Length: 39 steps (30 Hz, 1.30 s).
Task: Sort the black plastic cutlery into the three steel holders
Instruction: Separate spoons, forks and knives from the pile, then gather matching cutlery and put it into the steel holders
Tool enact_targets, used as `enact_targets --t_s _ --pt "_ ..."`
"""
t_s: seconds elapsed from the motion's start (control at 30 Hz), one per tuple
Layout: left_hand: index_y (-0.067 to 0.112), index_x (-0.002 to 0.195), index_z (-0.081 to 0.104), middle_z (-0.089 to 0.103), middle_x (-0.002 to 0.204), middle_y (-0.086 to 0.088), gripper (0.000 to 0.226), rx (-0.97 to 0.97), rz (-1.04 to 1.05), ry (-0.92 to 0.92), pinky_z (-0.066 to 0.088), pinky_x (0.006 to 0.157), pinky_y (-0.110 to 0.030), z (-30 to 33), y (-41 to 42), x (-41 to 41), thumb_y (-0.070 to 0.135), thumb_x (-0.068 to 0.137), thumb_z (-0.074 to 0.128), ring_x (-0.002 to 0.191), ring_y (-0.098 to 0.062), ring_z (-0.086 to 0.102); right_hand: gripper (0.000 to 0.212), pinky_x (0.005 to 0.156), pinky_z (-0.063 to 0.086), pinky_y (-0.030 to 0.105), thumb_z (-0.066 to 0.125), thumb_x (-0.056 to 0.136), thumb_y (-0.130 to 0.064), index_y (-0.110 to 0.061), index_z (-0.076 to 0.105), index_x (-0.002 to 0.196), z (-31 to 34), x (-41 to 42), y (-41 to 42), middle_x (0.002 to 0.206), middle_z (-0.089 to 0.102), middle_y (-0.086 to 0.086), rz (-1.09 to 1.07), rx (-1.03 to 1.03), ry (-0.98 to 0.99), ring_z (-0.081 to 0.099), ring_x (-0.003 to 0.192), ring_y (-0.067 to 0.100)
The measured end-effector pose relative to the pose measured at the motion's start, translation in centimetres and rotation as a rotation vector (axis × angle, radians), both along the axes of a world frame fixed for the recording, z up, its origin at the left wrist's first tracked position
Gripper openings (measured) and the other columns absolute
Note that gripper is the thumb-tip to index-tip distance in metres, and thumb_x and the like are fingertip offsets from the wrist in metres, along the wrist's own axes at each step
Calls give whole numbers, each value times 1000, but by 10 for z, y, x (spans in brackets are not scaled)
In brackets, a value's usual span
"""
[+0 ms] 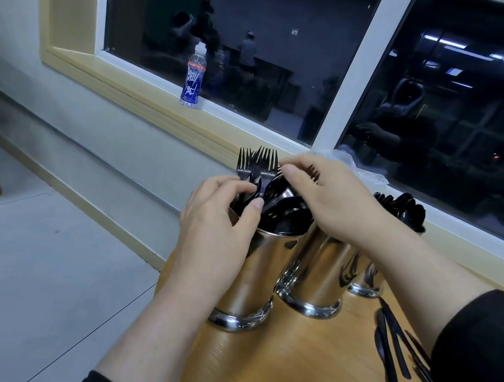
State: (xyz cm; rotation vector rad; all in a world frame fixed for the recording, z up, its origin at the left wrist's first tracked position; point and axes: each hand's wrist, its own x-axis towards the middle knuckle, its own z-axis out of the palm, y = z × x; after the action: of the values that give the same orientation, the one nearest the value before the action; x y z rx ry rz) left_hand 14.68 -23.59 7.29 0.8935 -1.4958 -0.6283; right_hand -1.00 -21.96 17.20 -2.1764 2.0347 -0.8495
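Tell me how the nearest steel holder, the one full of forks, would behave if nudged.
The nearest steel holder is tall and narrow with forks sticking out, so it probably tips easily. Its polished wall looks slippery, and it may slide on the smooth table.

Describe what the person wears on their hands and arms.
Both hands, the left hand and the right hand, are bare: no gloves, and no rings or watch in view. Each arm has a black sleeve pushed up, leaving the forearms uncovered. The sleeves are plain, with no markings visible.

Three mirror-polished steel cylindrical holders (249, 277); glossy black plastic forks (259, 167); smooth light wood-grain tabletop (296, 375), matt.
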Motion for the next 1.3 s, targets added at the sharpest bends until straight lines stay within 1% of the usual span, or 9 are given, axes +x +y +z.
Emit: enact_targets --t_s 0.07,0.17,0.23,0.4,0.47,0.67,0.83,1.07,1.3 --pt "23 107 72 63 110 6 25 -57 46 48 46 102 -44 1 5 0 36 92 58 111 -15 58 54 112 36 27 49 101 -50 -28 44 149 0 -1 1 146 53 -11 4 69 5 48 135 8" --pt "21 96 71 61 96 8 14 -160 112 119 46 91 -32 5 14 -2 29 95 60 99 -14 59 69 111 26 22 41 99 -61 -27 27 158 6 0 9 160 37 -9 -43 -11 -78 36 144 8" --pt "23 88 67 57 86 14 13 -196 113 150 41 80 -22 8 24 -7 27 97 59 88 -9 56 63 106 26 19 36 101 -60 -26 35 154 10 -5 18 153 44 -13 -63 -102 -137 39 139 2" --pt "19 81 66 58 77 13 27 -255 -15 149 46 69 -34 9 48 -31 33 99 52 77 -14 58 39 87 37 10 36 106 -49 -31 57 133 -2 -35 60 114 58 -25 -107 -210 -135 51 108 -4" --pt "16 80 67 59 75 12 28 -304 -51 118 45 69 -28 8 59 -43 30 100 52 74 -10 56 33 79 36 3 38 106 -45 -30 60 128 -12 -50 80 105 59 -27 -140 -225 -159 53 100 -7" --pt "10 79 66 56 69 9 32 -416 -159 49 37 64 -17 2 104 -86 25 102 50 68 -9 51 36 87 43 11 40 104 -45 -30 62 129 -51 -106 167 115 65 -21 -243 -221 -195 55 110 -10" --pt "24 92 67 61 81 15 20 -217 -384 -225 43 68 -23 -20 145 -149 33 102 52 78 -5 56 37 97 46 22 42 102 -47 -29 63 127 -101 -155 241 119 63 -21 -407 -186 -156 55 114 -5" --pt "25 91 61 57 84 11 18 17 -275 -706 48 72 -37 -72 136 -194 39 101 56 86 -18 56 35 103 47 31 44 100 -50 -33 62 124 -167 -183 293 121 57 -24 -500 -27 -75 50 116 -3" --pt "26 87 62 56 74 10 21 39 -241 -782 41 60 -35 -92 120 -200 41 101 57 74 -15 56 48 100 34 31 44 89 -72 -38 64 118 -174 -180 290 111 49 -23 -408 181 136 42 109 3"
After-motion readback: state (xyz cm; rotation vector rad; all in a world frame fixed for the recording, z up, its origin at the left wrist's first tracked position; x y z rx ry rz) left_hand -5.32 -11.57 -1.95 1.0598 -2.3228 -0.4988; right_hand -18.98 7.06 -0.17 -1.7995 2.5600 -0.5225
